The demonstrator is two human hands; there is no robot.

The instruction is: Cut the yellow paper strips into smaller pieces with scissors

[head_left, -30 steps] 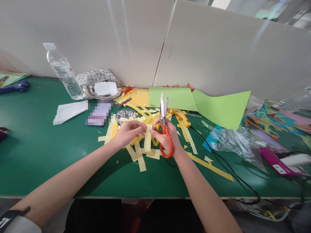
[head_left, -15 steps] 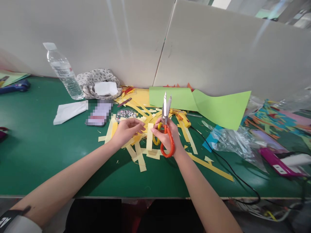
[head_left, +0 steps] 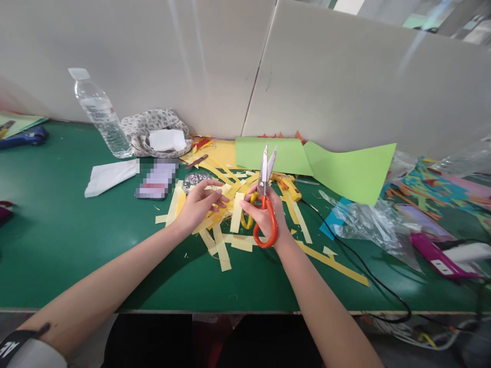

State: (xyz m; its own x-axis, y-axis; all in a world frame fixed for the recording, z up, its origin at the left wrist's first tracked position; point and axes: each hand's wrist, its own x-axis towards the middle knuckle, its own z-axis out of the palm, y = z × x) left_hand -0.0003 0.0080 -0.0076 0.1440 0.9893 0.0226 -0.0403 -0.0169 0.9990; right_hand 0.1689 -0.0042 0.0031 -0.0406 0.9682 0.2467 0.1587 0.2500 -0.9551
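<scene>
Grey partition panels (head_left: pixel 172 56) stand along the back edge of the green tabletop (head_left: pixel 57 235). Observed from where I stand: both hands are over the middle of the tabletop, near together but apart.

Right hand (head_left: pixel 260 217): holds scissors (head_left: pixel 263 188) by one orange-red and one yellow handle loop, blades slightly parted, tips toward the back edge. Same hand pinches a short pale yellow strip (head_left: pixel 237 214) between thumb and fingers; strip hangs just beside the yellow loop.

Left hand (head_left: pixel 197 207): fingers loosely curled, thumb parted from them, just left of the strip.

Beneath and around: loose heap of yellow strips (head_left: pixel 222 253), some reaching toward the front edge.

Back of heap: clear container of small bits (head_left: pixel 195 180). To its right, yellow glue gun (head_left: pixel 293 191), black cord (head_left: pixel 349 248) running to the front edge. Light green sheet (head_left: pixel 274 153) lies by the back edge.

Toward the back left corner: water bottle (head_left: pixel 102 117), spotted cloth bag (head_left: pixel 153 120). Nearer: white tissue (head_left: pixel 111 176), phone (head_left: pixel 157 179), screen blurred.

By the right edge: magenta power strip (head_left: pixel 433 255).
</scene>
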